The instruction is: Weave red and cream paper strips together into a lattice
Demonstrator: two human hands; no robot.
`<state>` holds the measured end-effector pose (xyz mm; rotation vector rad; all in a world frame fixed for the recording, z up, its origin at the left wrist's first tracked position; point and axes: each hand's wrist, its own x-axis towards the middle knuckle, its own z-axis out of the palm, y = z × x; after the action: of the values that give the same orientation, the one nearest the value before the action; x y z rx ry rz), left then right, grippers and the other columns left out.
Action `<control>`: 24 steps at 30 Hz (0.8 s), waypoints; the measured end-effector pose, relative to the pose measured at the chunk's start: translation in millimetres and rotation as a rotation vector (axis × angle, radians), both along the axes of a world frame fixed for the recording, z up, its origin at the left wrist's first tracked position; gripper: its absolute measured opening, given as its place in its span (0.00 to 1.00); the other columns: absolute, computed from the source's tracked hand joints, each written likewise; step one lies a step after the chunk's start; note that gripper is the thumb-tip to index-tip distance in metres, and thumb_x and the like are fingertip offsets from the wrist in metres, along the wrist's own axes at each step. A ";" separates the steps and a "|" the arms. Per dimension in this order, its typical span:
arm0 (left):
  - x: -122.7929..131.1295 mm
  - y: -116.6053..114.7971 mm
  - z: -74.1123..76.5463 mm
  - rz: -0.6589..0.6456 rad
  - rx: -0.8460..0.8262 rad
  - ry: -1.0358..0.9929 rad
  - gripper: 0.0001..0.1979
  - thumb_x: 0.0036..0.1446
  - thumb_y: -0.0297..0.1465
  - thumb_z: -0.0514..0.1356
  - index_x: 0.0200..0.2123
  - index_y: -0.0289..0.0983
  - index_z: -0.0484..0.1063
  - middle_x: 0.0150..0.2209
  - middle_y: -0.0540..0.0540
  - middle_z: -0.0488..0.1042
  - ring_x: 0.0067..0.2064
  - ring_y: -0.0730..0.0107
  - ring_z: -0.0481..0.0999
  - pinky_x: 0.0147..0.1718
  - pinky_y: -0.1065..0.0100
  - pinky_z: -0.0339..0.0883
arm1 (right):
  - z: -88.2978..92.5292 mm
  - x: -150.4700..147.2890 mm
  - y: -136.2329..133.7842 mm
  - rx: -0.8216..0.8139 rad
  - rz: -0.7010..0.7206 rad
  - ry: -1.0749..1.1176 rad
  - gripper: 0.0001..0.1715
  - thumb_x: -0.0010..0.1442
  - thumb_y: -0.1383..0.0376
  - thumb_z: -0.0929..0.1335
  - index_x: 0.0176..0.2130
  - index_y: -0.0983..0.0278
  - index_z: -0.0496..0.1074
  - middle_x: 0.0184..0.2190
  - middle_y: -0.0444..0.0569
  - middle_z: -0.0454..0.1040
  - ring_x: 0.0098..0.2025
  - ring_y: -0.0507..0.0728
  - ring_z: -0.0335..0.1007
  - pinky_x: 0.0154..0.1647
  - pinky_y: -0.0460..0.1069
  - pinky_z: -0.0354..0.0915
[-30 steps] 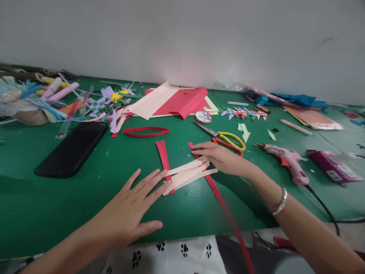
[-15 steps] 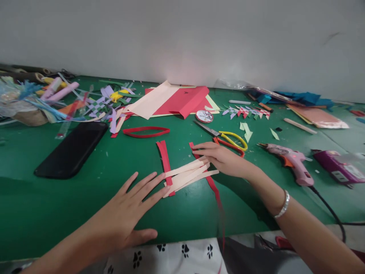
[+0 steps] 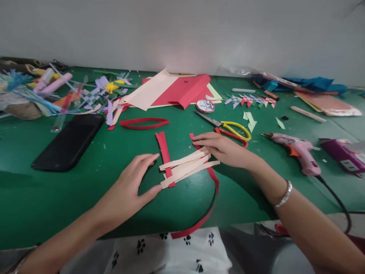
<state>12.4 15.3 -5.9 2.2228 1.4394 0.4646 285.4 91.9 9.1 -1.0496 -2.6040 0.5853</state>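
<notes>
Several cream paper strips [image 3: 186, 166] lie fanned across a short red strip [image 3: 164, 152] on the green table [image 3: 71, 198]. My left hand [image 3: 131, 187] rests beside their left ends, fingers apart, thumb tip touching the lowest cream strip. My right hand [image 3: 221, 149] lies flat on the strips' right ends and on a long red strip [image 3: 211, 201], which curves down over the table's front edge.
A black phone [image 3: 68, 141] lies at the left. Yellow-and-red scissors [image 3: 228, 130], a pink glue gun [image 3: 298, 150] with its cord, and a purple box [image 3: 343, 156] sit to the right. Red and cream sheets [image 3: 173, 90], a red loop [image 3: 143, 123] and woven paper scraps [image 3: 99, 97] lie further back.
My left hand has drawn in from flat to a curved hold at the cream strips' left ends. The long red strip has bent from straight into a curve over the table edge.
</notes>
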 end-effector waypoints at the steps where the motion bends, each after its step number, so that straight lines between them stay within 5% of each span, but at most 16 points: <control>1: 3.4 3.2 2.2 0.023 -0.023 -0.032 0.24 0.56 0.41 0.49 0.55 0.40 0.54 0.51 0.43 0.61 0.50 0.60 0.65 0.44 0.62 0.63 | -0.4 0.1 0.2 0.004 0.005 0.001 0.25 0.54 0.78 0.56 0.48 0.64 0.68 0.51 0.53 0.66 0.52 0.55 0.61 0.49 0.53 0.63; 12: 24.7 50.2 6.7 0.143 -0.160 -0.274 0.26 0.50 0.39 0.51 0.52 0.35 0.57 0.41 0.43 0.69 0.38 0.65 0.69 0.35 0.63 0.63 | -3.1 -1.1 1.2 0.039 0.013 0.001 0.24 0.54 0.77 0.57 0.47 0.65 0.68 0.50 0.54 0.67 0.51 0.56 0.62 0.49 0.54 0.62; 24: 35.1 55.4 11.3 0.143 -0.279 -0.552 0.31 0.46 0.37 0.58 0.53 0.33 0.55 0.31 0.49 0.71 0.35 0.67 0.70 0.38 0.65 0.63 | -1.1 -3.0 -0.7 0.032 -0.006 0.010 0.21 0.55 0.74 0.58 0.46 0.67 0.69 0.49 0.54 0.67 0.50 0.56 0.62 0.50 0.55 0.61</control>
<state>47.6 70.7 5.5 1.6106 1.2697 0.7965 282.4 91.1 8.0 -1.0415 -2.5925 0.5448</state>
